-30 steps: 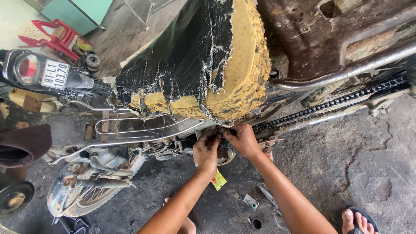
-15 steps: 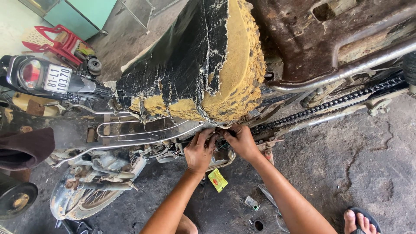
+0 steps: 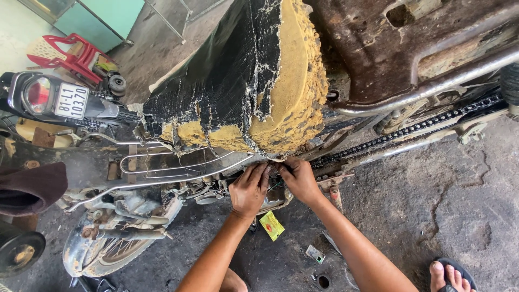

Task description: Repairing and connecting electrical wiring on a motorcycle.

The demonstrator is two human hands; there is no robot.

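**Both hands closing in under the torn seat**

Since the earlier frames, the left hand point(image 3: 250, 190) is shifting up beside the right hand point(image 3: 298, 181), nearly touching. Both are pressing into the motorcycle's engine area point(image 3: 216, 189); whether either is gripping anything I cannot tell. Beyond, the torn seat point(image 3: 243, 86) is overhanging them, and the drive chain point(image 3: 411, 130) is running rightward.

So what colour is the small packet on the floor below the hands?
Yellow-green packet with a red mark, head view.

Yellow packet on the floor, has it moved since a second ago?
No; the yellow packet still lies up-left of the round ring on the floor.
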